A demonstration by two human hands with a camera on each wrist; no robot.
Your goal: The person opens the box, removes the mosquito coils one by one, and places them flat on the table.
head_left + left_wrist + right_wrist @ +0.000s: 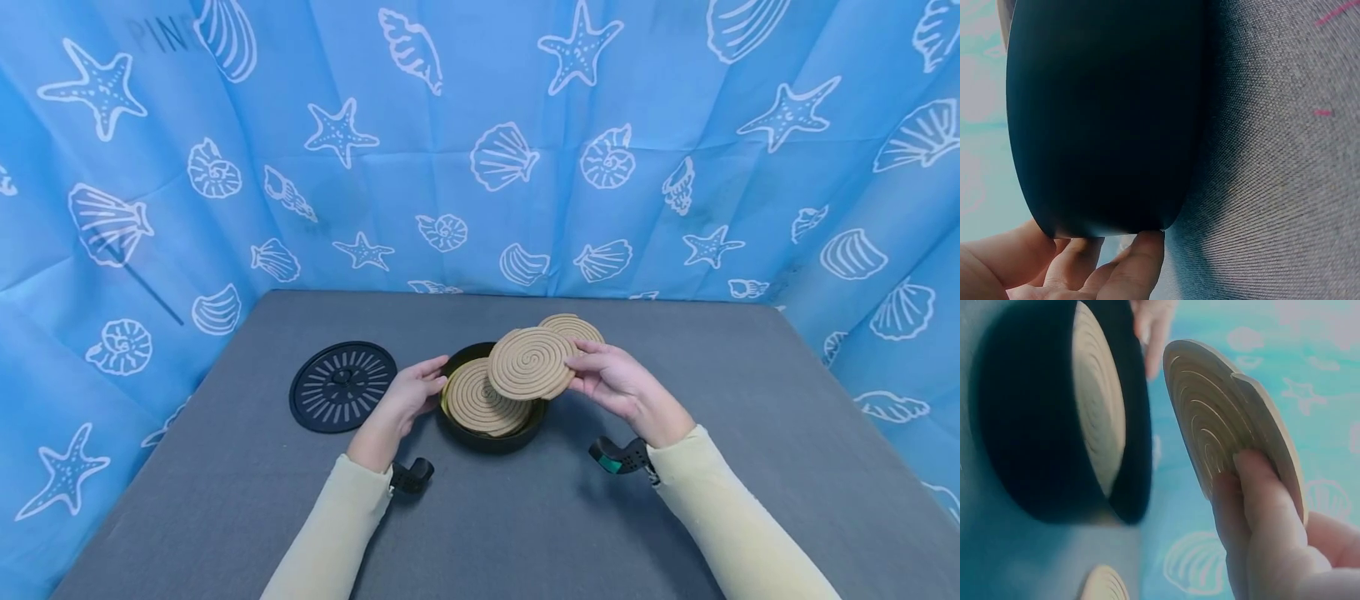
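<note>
A blue curtain (465, 100) backs the grey table (517, 533); left hand (407, 394) grips a dish (491, 442), right hand (617, 383) pinches a coil (529, 363).

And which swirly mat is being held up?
The raised mat, pinched in the right grip. The other two are set down: the inner mat sits in the black pot, the back mat lies on the grey table.
</note>
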